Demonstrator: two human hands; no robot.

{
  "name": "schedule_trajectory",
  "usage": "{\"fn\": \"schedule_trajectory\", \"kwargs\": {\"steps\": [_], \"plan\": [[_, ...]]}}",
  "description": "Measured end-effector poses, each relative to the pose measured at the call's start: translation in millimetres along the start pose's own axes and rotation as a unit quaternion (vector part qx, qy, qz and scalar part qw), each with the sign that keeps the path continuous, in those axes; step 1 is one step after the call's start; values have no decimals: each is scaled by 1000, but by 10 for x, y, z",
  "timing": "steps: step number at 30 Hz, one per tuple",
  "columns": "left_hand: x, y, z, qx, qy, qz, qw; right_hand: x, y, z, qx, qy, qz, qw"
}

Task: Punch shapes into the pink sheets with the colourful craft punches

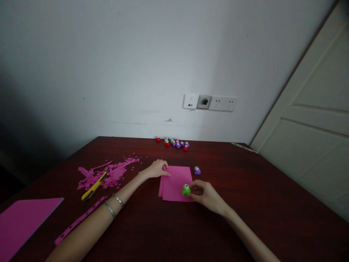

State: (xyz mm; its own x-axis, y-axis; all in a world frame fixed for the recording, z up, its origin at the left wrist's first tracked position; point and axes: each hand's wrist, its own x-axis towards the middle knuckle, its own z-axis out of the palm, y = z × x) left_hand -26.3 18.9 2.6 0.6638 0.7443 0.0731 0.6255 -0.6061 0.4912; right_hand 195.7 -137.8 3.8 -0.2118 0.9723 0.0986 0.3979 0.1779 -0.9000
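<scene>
My right hand [203, 195] pinches a small green craft punch [186, 189] with a white button by its side. The punch is over the right part of a pink paper sheet [177, 180], near its lower right corner. At that sheet's upper left corner, my left hand [158, 169] has its thumb on the paper and its fingers curled, holding it. Another pink sheet [160, 189] shows beneath along the left edge. A purple craft punch [196, 170] stands just right of the paper, apart from both hands.
Several red, green and purple punches [177, 143] cluster near the wall. To the left lie punched pink scraps [120, 169], a yellow utility knife [94, 186] and a punched pink strip [81, 218]. A larger pink sheet [24, 222] covers the table's [231, 167] near left.
</scene>
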Motion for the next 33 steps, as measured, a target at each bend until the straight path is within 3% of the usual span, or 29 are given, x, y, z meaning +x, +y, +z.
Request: {"fn": "schedule_trajectory", "kwargs": {"steps": [5, 12, 21, 27, 33], "plan": [[23, -35, 37, 22, 3, -11, 1000, 0, -4, 1, -3, -4, 5, 1000], [14, -26, 78, -23, 16, -29, 999, 0, -8, 6, -8, -1, 6, 1000], [9, 10, 9, -159, 15, -9, 987, 3, -42, -2, 64, -1, 15, 998], [-34, -27, -164, -312, -26, -22, 950, 83, 18, -190, 114, 81, 35, 990], [-92, 3, -249, -312, -37, -46, 948, 124, 205, -296, 86, 160, 41, 983]]}}
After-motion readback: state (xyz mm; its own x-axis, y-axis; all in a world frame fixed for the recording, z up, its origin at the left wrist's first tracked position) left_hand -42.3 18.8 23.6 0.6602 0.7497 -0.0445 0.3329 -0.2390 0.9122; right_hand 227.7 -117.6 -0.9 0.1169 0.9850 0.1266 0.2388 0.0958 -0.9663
